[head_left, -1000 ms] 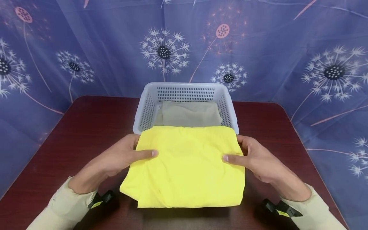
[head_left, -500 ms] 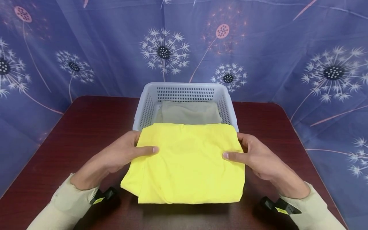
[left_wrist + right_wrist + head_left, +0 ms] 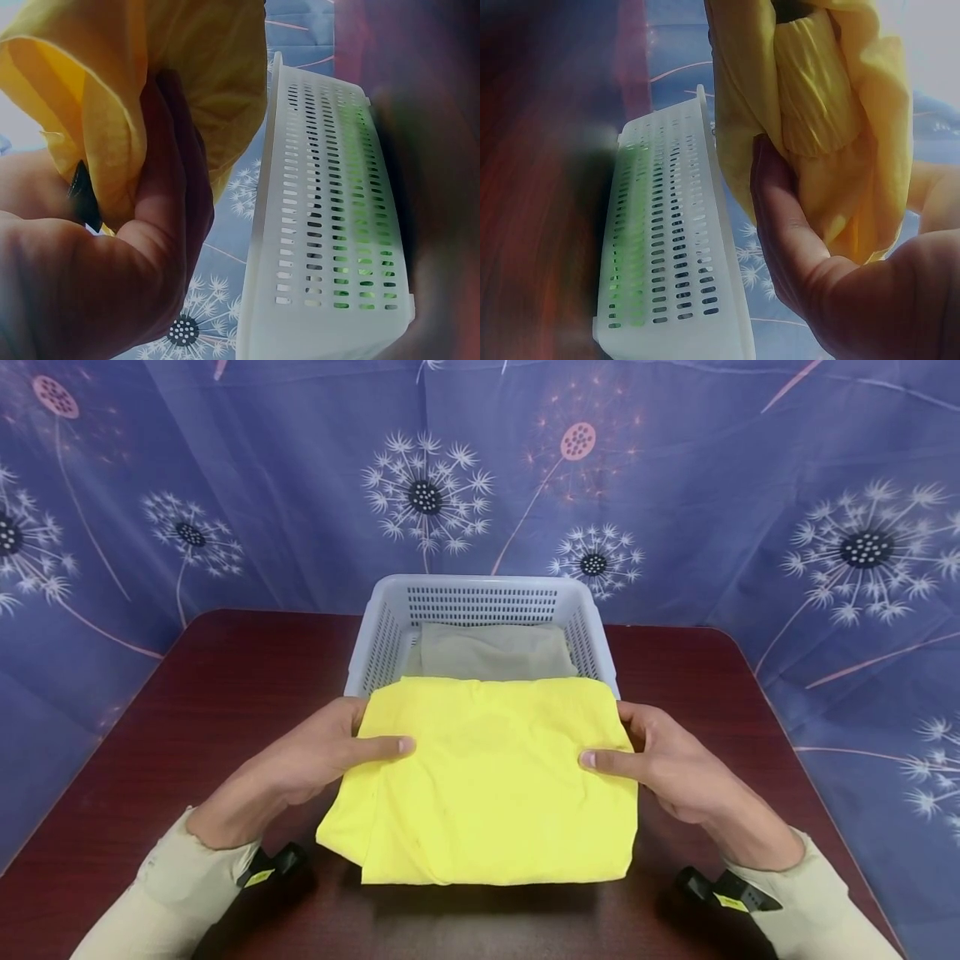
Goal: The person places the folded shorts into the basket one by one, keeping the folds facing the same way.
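Observation:
A folded yellow garment (image 3: 495,785) is held up flat between both hands, its far edge overlapping the near side of the basket in the head view. My left hand (image 3: 322,752) grips its left side, thumb on top and fingers underneath. On the right side, my right hand (image 3: 667,768) pinches it the same way. The right wrist view shows a gathered band (image 3: 817,90) of the yellow cloth among its folded layers. Just beyond lies a pale plastic basket (image 3: 480,581) with slotted walls. Inside it rests a folded grey cloth (image 3: 495,650), partly hidden by the yellow garment.
The basket stands on a dark red wooden table (image 3: 285,660), near its far edge. Behind the table hangs a blue curtain (image 3: 300,468) printed with dandelions. Wrist straps with small black devices (image 3: 273,864) hang below both sleeves.
Both hands have carried the yellow garment slightly up and forward in the head view, covering more of the basket's near side. The grip stays the same.

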A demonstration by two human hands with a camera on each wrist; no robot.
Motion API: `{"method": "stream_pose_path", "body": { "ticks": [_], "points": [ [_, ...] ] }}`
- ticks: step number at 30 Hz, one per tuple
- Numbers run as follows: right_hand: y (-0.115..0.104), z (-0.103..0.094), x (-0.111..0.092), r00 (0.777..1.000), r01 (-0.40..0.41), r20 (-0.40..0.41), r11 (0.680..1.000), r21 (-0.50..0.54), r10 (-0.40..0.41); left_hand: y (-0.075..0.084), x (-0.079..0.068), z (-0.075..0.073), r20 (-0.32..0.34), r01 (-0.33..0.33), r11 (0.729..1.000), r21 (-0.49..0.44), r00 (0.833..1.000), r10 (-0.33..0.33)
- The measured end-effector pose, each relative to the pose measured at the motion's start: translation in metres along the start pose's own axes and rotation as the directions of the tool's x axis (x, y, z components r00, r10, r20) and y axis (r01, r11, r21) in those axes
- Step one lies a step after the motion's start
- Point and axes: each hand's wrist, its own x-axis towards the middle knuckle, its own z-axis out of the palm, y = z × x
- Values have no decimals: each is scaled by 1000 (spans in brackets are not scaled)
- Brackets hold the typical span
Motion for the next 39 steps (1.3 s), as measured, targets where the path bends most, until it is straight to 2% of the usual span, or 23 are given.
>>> {"method": "stream_pose_path", "body": {
  "ticks": [21,39],
  "points": [
    [-5,-4,7,1000,3,-21,1000,-17,-4,4,8,-2,-14,16,1000,11,1000,-16],
    [-9,-7,13,999,9,-35,1000,-21,-10,9,11,-5,-19,6,1000,0,1000,-6]
  ]
}}
